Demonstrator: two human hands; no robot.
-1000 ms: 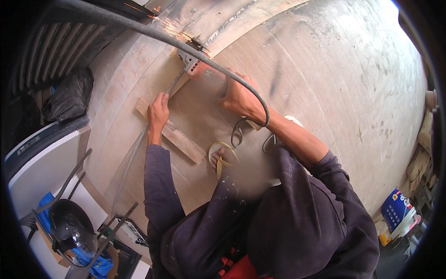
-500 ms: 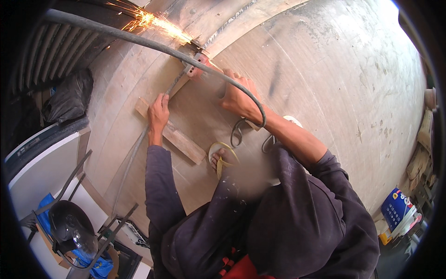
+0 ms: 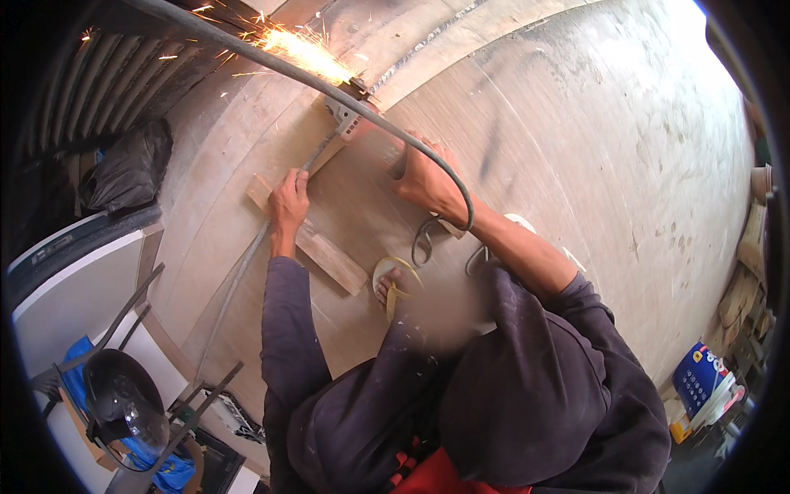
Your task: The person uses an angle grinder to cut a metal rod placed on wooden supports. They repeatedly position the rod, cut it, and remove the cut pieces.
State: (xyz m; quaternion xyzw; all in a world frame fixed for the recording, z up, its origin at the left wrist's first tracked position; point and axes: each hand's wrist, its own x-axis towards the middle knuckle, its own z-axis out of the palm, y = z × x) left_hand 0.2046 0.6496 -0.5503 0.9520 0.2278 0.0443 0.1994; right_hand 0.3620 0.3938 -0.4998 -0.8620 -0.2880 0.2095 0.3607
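My right hand (image 3: 424, 173) is closed on a red angle grinder (image 3: 354, 123) with a pale, vented end; a blurred patch and a dark cable partly hide the grip. Bright sparks (image 3: 306, 53) stream from the tool toward the upper left, beside a metal edge; its disc cannot be made out. My left hand (image 3: 288, 202) is closed round a grey cord (image 3: 319, 151) that runs from the vented end down past my wrist. Under that hand lies a wooden block (image 3: 333, 257) on the floor.
A thick dark cable (image 3: 271, 62) loops across the view, over my right wrist. My sandalled foot (image 3: 392, 284) rests beside the block. A chair with a dark welding mask (image 3: 123, 395) stands lower left, a black bag (image 3: 127, 169) upper left, a blue-and-white bucket (image 3: 704, 379) lower right.
The spark spray has grown brighter and wider. Both hands keep their grips; the view has shifted slightly, so grinder and left hand appear a little farther right.
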